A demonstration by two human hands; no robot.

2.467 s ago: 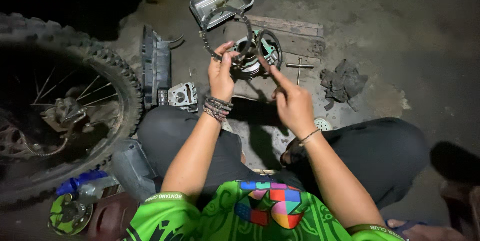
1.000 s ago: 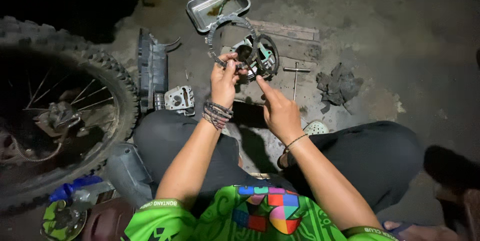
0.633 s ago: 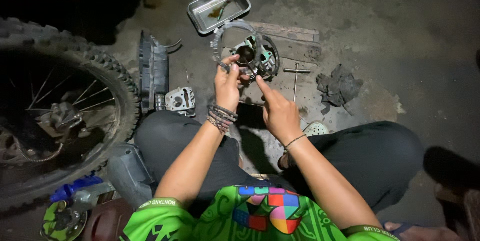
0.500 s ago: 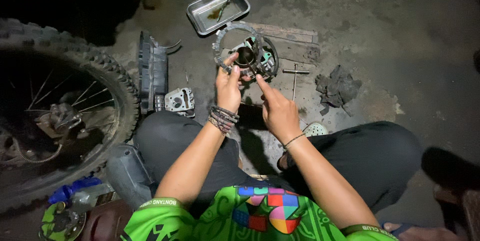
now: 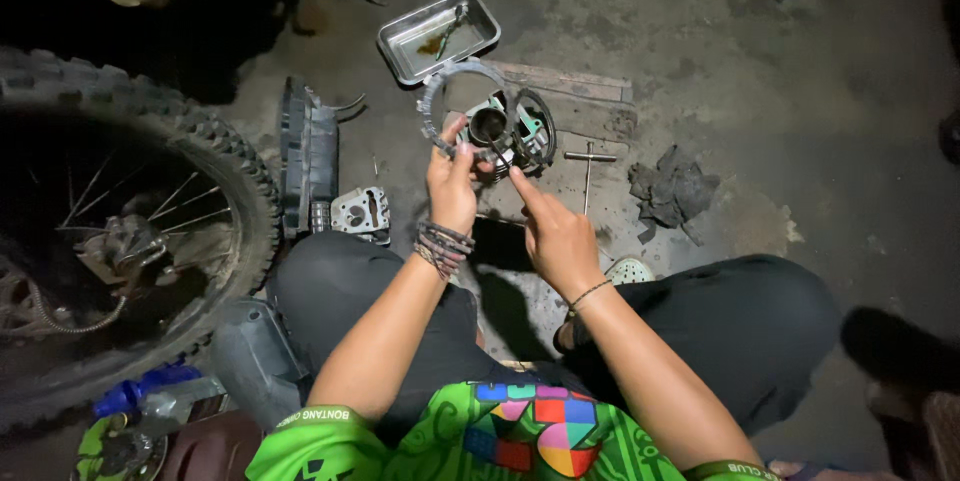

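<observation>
left hand [image 5: 452, 186] pinched shut on toothed ring [image 5: 445, 101], lifted at frame centre-top, just above round hub [image 5: 510, 131] on floor. right hand [image 5: 555, 231] mostly closed, forefinger out, tip touching hub edge, gripping nothing. metal tray [image 5: 400, 36] just behind, t-wrench [image 5: 588, 156] and rag [image 5: 670, 186] to right, wheel [image 5: 230, 161] at left. likely best: keep ring level, line teeth up with hub, steady hub with finger, don't force.

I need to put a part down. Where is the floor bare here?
Bare concrete lies right of the crumpled dark rag and beyond the wooden plank. It is crowded between the knobby tyre, black plastic cover and rectangular metal tray.
</observation>
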